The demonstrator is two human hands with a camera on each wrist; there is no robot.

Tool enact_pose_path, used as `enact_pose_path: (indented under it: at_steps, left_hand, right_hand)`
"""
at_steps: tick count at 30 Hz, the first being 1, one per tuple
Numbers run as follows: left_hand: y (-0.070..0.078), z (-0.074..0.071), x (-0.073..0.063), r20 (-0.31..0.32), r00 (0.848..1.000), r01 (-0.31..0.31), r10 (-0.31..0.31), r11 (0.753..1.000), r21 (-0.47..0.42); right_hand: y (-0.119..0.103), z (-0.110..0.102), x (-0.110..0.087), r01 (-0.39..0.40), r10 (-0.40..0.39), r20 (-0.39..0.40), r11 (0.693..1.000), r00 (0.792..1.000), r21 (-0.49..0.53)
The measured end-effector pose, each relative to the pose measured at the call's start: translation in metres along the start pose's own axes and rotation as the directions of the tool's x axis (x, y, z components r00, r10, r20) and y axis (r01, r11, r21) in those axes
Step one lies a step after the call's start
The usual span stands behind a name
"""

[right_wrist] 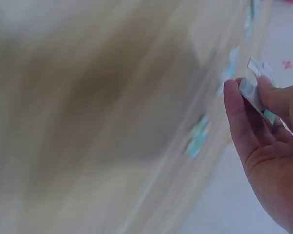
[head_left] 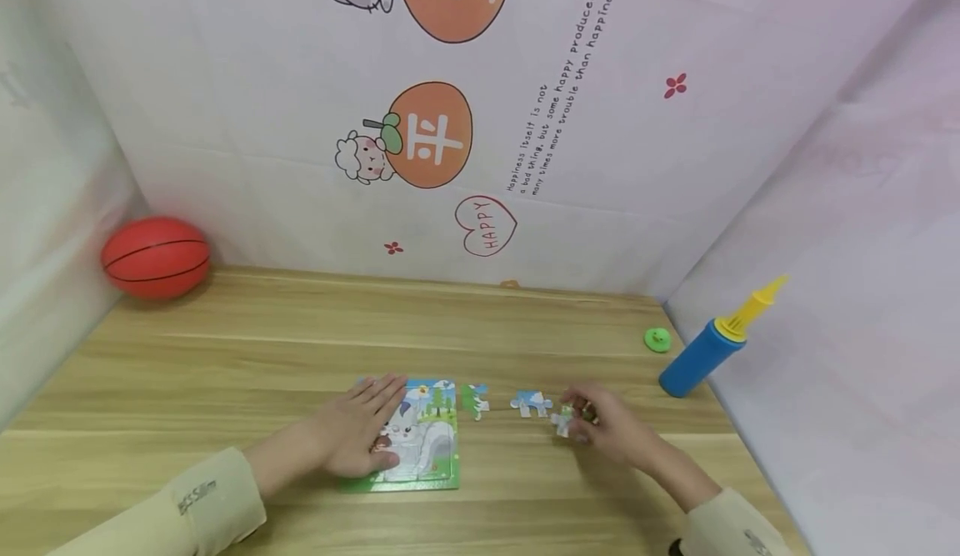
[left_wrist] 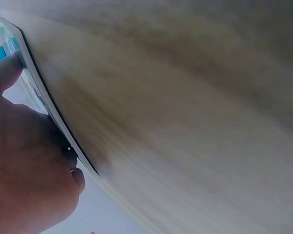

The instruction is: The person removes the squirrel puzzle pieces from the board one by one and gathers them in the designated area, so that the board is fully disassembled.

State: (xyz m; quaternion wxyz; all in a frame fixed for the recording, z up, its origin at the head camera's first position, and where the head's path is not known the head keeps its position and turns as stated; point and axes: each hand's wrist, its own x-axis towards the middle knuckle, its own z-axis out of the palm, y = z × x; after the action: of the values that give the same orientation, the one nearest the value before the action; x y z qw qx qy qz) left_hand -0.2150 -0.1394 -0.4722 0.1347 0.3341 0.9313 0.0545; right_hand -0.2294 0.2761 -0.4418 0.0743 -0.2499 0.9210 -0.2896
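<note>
My left hand lies with its fingers spread across the left part of a jigsaw puzzle board, which shows a grey squirrel and trees. In the left wrist view the thumb reaches over the board's edge. To the right, my right hand pinches a puzzle piece between thumb and fingers, held above the table. The right wrist view shows this piece tilted, its pale side towards the camera. Between the board and that hand lie a green-and-white puzzle piece and a blue-and-white puzzle piece.
Another puzzle piece lies on the wooden table close to my right hand. A red ball sits in the back left corner. At the right edge stand a blue hand pump with a yellow nozzle and a small green toy.
</note>
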Motion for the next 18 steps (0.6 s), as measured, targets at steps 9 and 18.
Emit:
enact_pose_path:
  at_steps: [9, 18]
  left_hand:
    - [-0.001, -0.002, 0.003, 0.004, 1.000, 0.000, 0.000, 1.000, 0.007]
    - [0.003, -0.005, 0.001, 0.034, 0.999, 0.024, -0.024, 1.000, 0.013]
  right_hand:
    - [0.033, -0.010, -0.034, -0.080, 0.083, 0.036, 0.994, 0.996, -0.079]
    - [0.044, 0.003, -0.037, -0.027, 0.030, 0.019, 0.991, 0.999, -0.129]
